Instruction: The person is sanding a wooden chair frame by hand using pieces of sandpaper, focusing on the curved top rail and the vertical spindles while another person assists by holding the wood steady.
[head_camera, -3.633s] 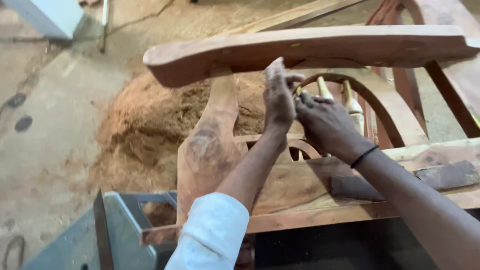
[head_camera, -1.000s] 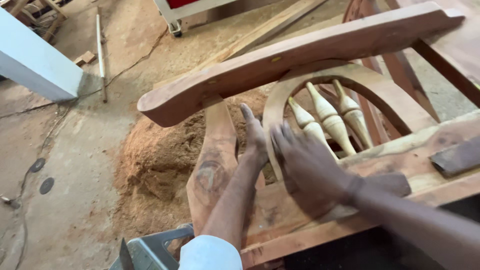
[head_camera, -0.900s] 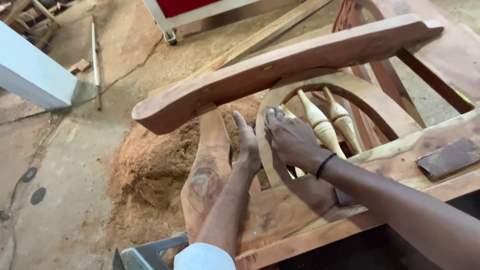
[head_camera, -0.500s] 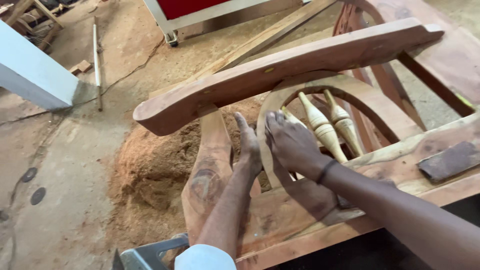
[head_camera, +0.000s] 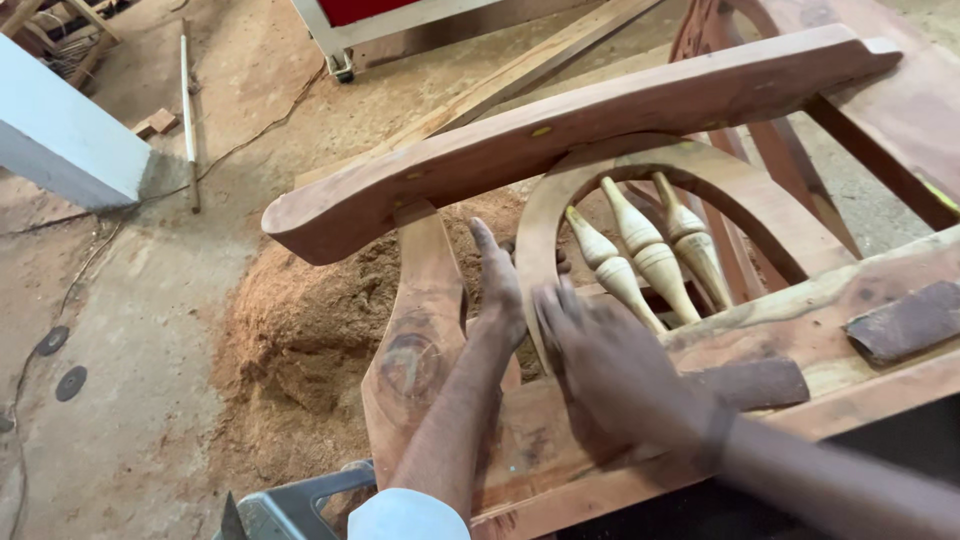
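Observation:
A reddish wooden chair frame lies before me, with a long armrest (head_camera: 560, 130) across the top. Below it is a curved arch (head_camera: 555, 195) holding three pale turned spindles (head_camera: 650, 255). My left hand (head_camera: 498, 285) grips the arch's left limb, thumb up along its edge and fingertips showing behind the wood. My right hand (head_camera: 610, 365) is blurred with motion and presses palm-down on the lower left of the arch. Whether anything is under that palm is hidden. The wide front leg (head_camera: 420, 330) stands just left of my left wrist.
Two dark sandpaper pieces (head_camera: 755, 380) (head_camera: 905, 320) lie on the lower rail (head_camera: 850, 285). A sawdust pile (head_camera: 300, 330) covers the concrete floor on the left. Beyond are a white pillar (head_camera: 60, 140), a thin stick (head_camera: 187, 100) and a red wheeled cart (head_camera: 350, 25). A grey metal part (head_camera: 290, 505) sits bottom left.
My right hand has slid down the arch's left limb toward me and is now blurred, uncovering the leftmost spindle. My left hand has kept its grip on the arch.

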